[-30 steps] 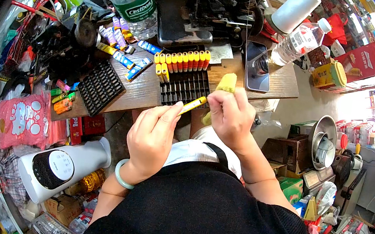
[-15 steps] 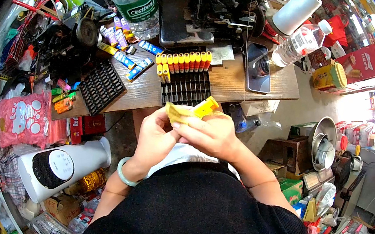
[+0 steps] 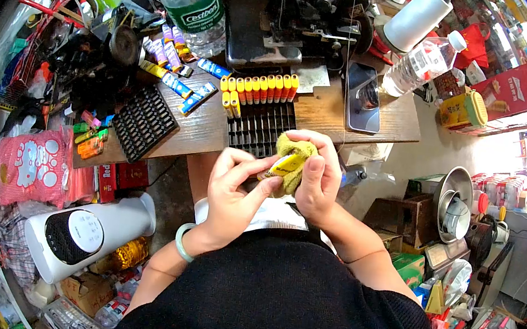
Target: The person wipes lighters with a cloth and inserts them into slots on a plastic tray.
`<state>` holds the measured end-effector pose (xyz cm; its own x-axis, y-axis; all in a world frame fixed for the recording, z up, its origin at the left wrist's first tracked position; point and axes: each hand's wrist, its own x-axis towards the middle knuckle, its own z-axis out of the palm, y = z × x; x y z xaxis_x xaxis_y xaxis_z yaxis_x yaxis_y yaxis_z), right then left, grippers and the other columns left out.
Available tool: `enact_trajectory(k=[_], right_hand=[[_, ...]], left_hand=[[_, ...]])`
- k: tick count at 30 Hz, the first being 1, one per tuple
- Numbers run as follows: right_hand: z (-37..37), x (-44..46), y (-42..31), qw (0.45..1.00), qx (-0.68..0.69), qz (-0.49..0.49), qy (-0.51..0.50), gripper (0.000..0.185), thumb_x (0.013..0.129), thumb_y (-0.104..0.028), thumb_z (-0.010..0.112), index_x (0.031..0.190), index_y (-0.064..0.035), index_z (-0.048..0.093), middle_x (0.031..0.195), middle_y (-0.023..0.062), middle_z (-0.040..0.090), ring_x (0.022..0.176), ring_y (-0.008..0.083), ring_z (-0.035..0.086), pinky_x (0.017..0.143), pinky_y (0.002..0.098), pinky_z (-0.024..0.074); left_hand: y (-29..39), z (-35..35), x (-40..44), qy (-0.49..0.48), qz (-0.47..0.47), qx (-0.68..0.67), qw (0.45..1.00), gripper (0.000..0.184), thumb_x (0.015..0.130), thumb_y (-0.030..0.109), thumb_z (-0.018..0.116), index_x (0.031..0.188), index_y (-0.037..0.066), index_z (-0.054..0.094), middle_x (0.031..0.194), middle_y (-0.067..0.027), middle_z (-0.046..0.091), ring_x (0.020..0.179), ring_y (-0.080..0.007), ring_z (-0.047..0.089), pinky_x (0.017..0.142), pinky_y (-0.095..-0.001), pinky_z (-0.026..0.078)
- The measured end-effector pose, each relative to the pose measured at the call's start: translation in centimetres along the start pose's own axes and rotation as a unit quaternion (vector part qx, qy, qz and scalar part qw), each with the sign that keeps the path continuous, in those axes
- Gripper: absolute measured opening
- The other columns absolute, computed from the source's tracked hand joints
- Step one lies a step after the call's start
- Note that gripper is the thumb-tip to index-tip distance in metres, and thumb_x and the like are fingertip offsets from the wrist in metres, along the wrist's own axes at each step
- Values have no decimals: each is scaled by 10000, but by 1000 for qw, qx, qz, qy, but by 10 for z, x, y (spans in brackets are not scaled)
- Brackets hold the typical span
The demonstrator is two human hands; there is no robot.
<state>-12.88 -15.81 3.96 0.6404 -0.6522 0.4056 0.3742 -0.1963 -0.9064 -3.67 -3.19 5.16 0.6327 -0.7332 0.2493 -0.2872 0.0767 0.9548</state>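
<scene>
Above my lap, both hands work on a yellow lighter (image 3: 289, 164) that is partly wrapped in a yellow-green cloth (image 3: 298, 148). My left hand (image 3: 238, 184), with a pale bangle on its wrist, pinches the lighter's lower left end between thumb and fingers. My right hand (image 3: 319, 181) is closed around the cloth and presses it against the lighter. Just beyond the hands lies a black slotted tray (image 3: 260, 134). Several yellow and red-orange lighters (image 3: 263, 90) stand in a row along its far side, with a few more at its left edge.
A second black tray (image 3: 145, 122) lies to the left, near blue and yellow tubes (image 3: 198, 98). Behind are a large water bottle (image 3: 193, 14) and a black sewing machine (image 3: 314, 19). A phone (image 3: 362, 98) and a clear bottle (image 3: 420, 65) are on the right.
The cloth has moved right and now wraps the lighter in my right hand. My left hand has come away from the right and grips the lighter's other end.
</scene>
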Motion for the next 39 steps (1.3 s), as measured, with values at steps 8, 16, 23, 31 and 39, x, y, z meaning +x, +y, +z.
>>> enact_trajectory(k=[8,16,23,31,39], right_hand=[[2,1,7,952,212,211,72,583,1117,-397,226,1259,37,588,1130,137,681,1022,188,656,936,329,516],[10,-10,7,999,-38,22,-19,493,1075,-214,430,1455,100,415,1444,188,523,1289,248,542,1089,360,398],[2,-5,16,975,99,201,11,430,1110,-280,378,1252,61,598,1175,114,660,1024,131,620,872,282,508],[10,-24,13,952,81,296,-10,349,1078,-126,328,1342,-11,525,1275,112,603,1177,198,582,1031,328,455],[4,-18,25,826,382,410,61,404,1089,-393,418,1255,-51,555,1161,59,631,1053,135,612,936,303,503]], left_hand=[[-2,3,0,30,127,254,958,415,779,139,840,1174,70,736,751,-50,564,600,-184,552,554,-328,470],[-6,10,3,23,-31,43,998,256,869,38,745,1105,-27,673,973,-144,725,874,-216,733,767,-309,577],[-8,13,0,-16,-94,-39,995,282,942,40,673,1195,-64,609,1060,-156,722,961,-192,717,831,-305,576],[-3,3,7,48,168,318,932,291,813,199,803,1103,202,782,1025,-25,562,960,-208,507,890,-373,371],[-2,13,6,87,181,383,902,317,796,257,819,1106,215,769,1228,-55,553,1188,-265,452,1022,-399,287]])
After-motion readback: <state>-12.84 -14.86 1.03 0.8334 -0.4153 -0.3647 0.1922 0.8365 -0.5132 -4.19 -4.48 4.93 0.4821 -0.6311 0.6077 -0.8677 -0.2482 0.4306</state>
